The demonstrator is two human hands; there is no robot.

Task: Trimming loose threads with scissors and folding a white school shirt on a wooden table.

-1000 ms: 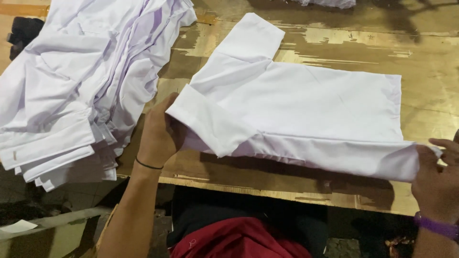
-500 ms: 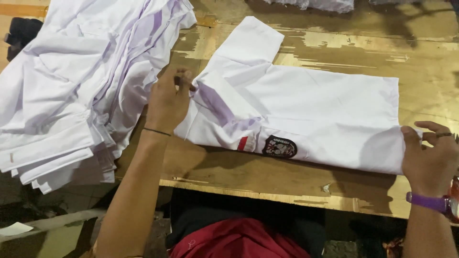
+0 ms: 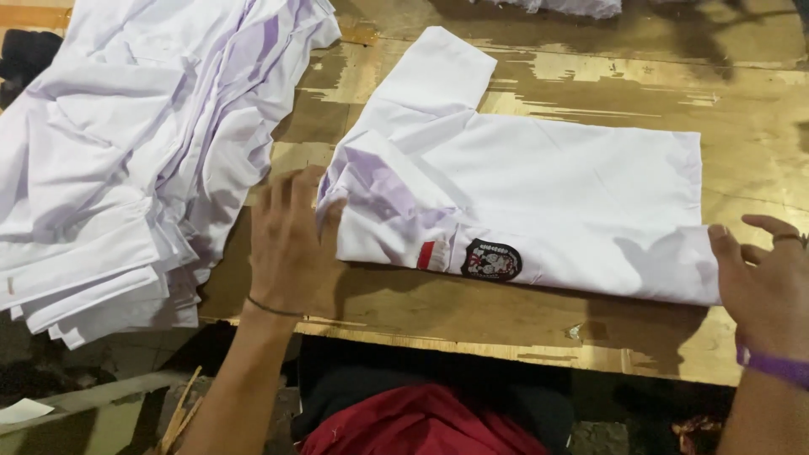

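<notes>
A white shirt [image 3: 539,194] lies folded on the wooden table [image 3: 758,109], one sleeve pointing to the far side. A dark round badge [image 3: 491,259] and a small red patch [image 3: 427,254] show on its near edge. My left hand [image 3: 291,244] rests flat at the shirt's left end, its fingers apart and its fingertips at the collar fold. At the shirt's right end is my right hand [image 3: 763,282], thumb against the hem and fingers spread, with a purple band on the wrist. Neither hand grips the cloth.
A thick stack of folded white shirts [image 3: 126,152] fills the table's left side and hangs over its near edge. More white cloth [image 3: 573,7] lies at the far edge. Below the table's front edge I see red fabric [image 3: 421,425].
The near flap, held up at first, has been laid down flat so the badge shows. Both hands have let go and now rest open at the shirt's ends.
</notes>
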